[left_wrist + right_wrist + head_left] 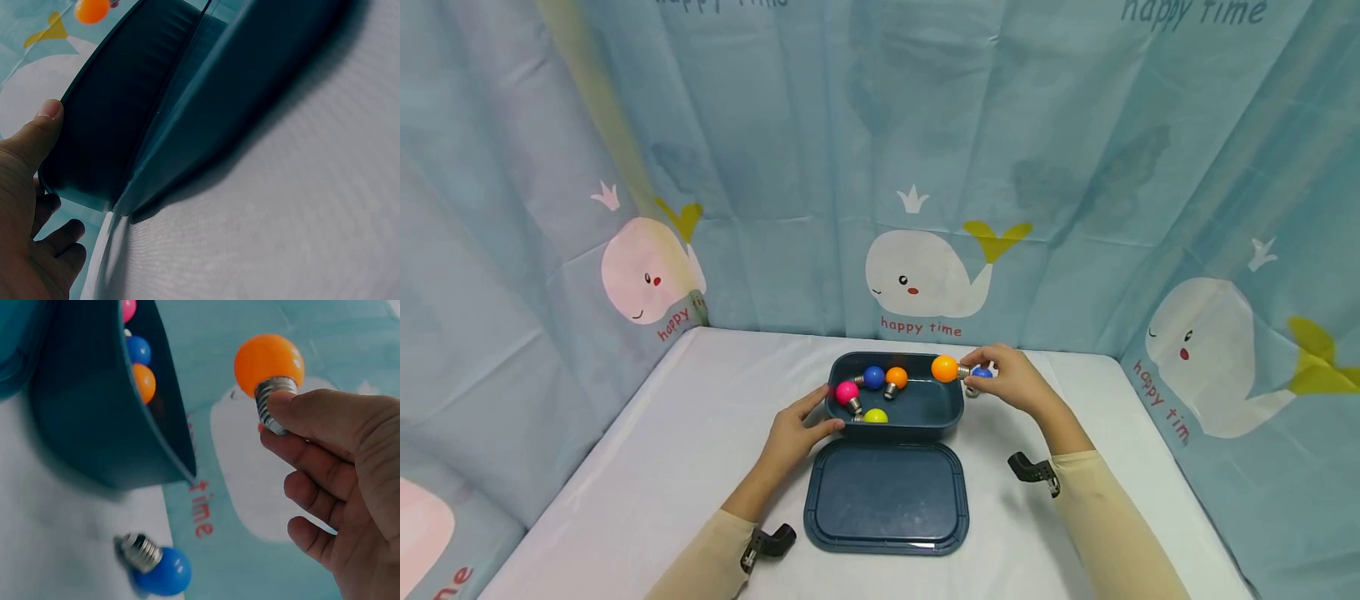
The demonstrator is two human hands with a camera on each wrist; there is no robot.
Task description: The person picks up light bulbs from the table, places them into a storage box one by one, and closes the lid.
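Note:
My right hand (pixel 1018 383) pinches an orange light bulb (pixel 944 368) by its metal screw base, between thumb and fingers. The bulb hangs over the right end of a dark blue box (pixel 895 432), its round globe pointing left. At the box's left end, my left hand (pixel 793 433) grips the side, with the thumb at the near corner. Inside lie a blue bulb (pixel 874 377), a second orange bulb (pixel 897 378), a pink bulb (pixel 847 392) and a yellow bulb (pixel 876 415) partly hidden by the front wall. The right wrist view shows the pinched base closely.
Another blue bulb (pixel 169 573) lies on the white tabletop just right of the box, partly behind my right hand in the head view. A dark blue lid (pixel 887 496) lies flat in front of the box. Printed curtains (pixel 775 275) stand behind and at both sides.

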